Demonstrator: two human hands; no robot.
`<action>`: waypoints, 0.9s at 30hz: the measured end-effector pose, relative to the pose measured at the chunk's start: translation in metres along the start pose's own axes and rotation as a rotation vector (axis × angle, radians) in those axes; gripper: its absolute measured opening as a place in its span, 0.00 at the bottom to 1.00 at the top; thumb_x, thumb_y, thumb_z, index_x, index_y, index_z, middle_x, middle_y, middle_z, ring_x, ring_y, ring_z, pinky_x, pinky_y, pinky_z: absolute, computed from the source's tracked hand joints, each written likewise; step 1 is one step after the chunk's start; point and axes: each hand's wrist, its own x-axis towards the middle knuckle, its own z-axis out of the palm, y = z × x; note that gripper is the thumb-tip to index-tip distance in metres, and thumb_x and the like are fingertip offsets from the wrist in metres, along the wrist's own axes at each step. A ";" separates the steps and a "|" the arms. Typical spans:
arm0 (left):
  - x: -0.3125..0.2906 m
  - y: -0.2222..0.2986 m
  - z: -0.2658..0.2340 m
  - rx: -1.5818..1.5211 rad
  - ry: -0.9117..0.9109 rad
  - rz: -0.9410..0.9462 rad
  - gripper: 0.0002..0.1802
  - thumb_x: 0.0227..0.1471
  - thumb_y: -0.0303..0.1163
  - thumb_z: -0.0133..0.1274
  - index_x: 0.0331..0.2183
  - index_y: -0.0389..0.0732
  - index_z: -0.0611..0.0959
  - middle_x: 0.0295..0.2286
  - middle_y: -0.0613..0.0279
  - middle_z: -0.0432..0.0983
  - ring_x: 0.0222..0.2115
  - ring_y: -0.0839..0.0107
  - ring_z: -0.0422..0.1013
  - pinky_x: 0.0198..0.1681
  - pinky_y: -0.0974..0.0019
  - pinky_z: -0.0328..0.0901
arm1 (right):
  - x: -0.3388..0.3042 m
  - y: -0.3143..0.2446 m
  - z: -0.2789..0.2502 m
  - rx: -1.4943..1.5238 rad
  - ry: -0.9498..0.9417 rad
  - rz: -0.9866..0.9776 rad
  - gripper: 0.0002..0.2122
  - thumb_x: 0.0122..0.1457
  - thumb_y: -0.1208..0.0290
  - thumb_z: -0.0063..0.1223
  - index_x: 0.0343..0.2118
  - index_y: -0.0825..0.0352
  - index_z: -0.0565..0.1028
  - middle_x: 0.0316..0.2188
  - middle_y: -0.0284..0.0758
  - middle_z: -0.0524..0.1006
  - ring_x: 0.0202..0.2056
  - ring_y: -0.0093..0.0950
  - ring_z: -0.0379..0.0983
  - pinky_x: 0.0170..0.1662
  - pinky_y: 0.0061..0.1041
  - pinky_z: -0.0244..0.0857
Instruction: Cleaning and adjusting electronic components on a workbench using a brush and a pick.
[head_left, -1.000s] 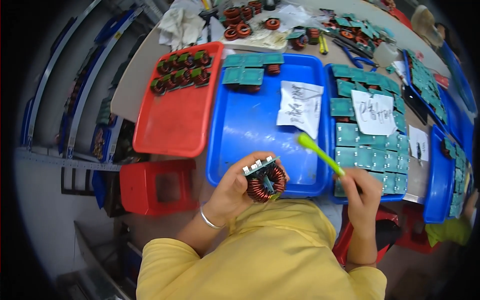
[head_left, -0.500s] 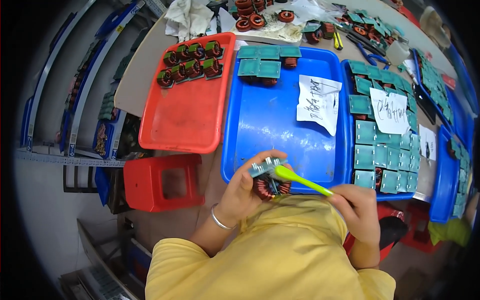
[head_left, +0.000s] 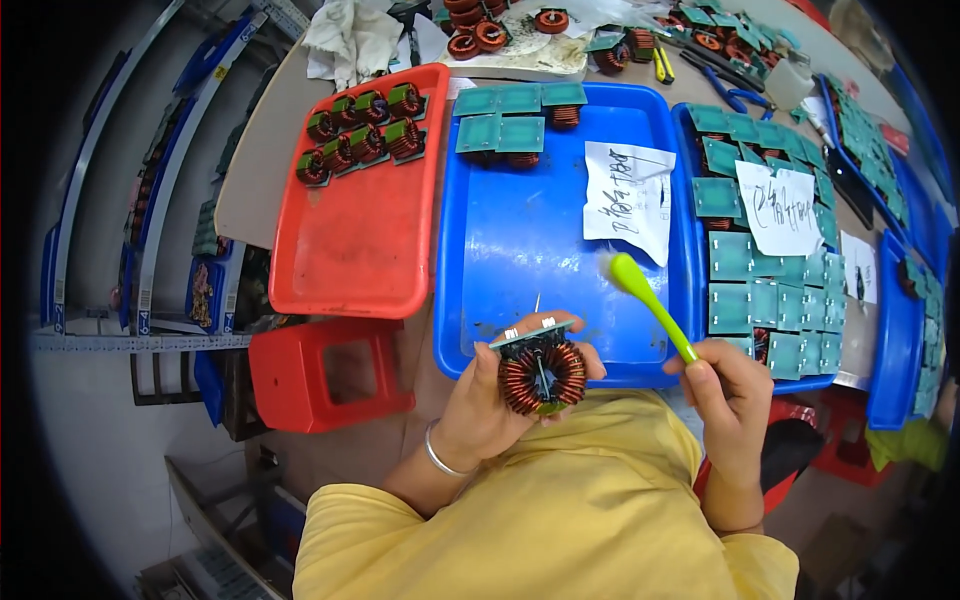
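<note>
My left hand is closed around a toroidal coil, wound with copper wire and fixed to a green circuit board. The board is uppermost and the coil's round face is turned toward me. Between the fingers of my right hand is the handle of a lime-green brush. Its pale bristles point up and left over the blue tray, apart from the coil. At that tray's far end lie several coils with their boards on top, and a handwritten paper slip.
To the left, a red tray carries several coils standing on their boards. Rows of board-topped coils fill another blue tray at right. Pliers and a yellow-handled tool lie behind. A red stool stands below the table's left side.
The brush has moved from the board up and to the right, away from the coil. My left hand has turned the coil so its round face shows.
</note>
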 end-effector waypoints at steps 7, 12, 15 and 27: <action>0.007 0.011 0.010 0.207 0.063 0.205 0.47 0.38 0.69 0.43 0.44 0.34 0.62 0.31 0.47 0.70 0.29 0.70 0.69 0.30 0.74 0.65 | -0.005 -0.002 -0.019 -0.178 -0.388 -0.125 0.05 0.47 0.76 0.54 0.25 0.72 0.74 0.19 0.38 0.74 0.17 0.28 0.68 0.21 0.19 0.59; 0.008 0.020 0.002 0.376 0.134 0.289 0.47 0.38 0.69 0.42 0.45 0.35 0.62 0.32 0.46 0.70 0.27 0.71 0.68 0.29 0.76 0.64 | -0.002 0.002 -0.026 -0.073 -0.454 -0.006 0.04 0.43 0.77 0.55 0.21 0.72 0.74 0.17 0.40 0.72 0.17 0.29 0.69 0.20 0.19 0.58; 0.008 0.017 -0.004 0.239 0.054 0.215 0.45 0.41 0.66 0.42 0.47 0.35 0.60 0.35 0.45 0.69 0.29 0.69 0.69 0.31 0.73 0.64 | 0.001 0.009 -0.016 -0.080 -0.548 -0.140 0.05 0.44 0.76 0.55 0.21 0.73 0.74 0.18 0.39 0.73 0.17 0.29 0.69 0.20 0.19 0.59; 0.005 0.001 0.014 -0.190 -0.008 -0.160 0.44 0.44 0.64 0.38 0.53 0.40 0.55 0.38 0.35 0.67 0.27 0.64 0.70 0.27 0.72 0.67 | 0.020 0.008 0.032 0.235 -0.312 -0.176 0.31 0.33 0.70 0.68 0.44 0.66 0.66 0.37 0.37 0.63 0.40 0.30 0.62 0.39 0.23 0.60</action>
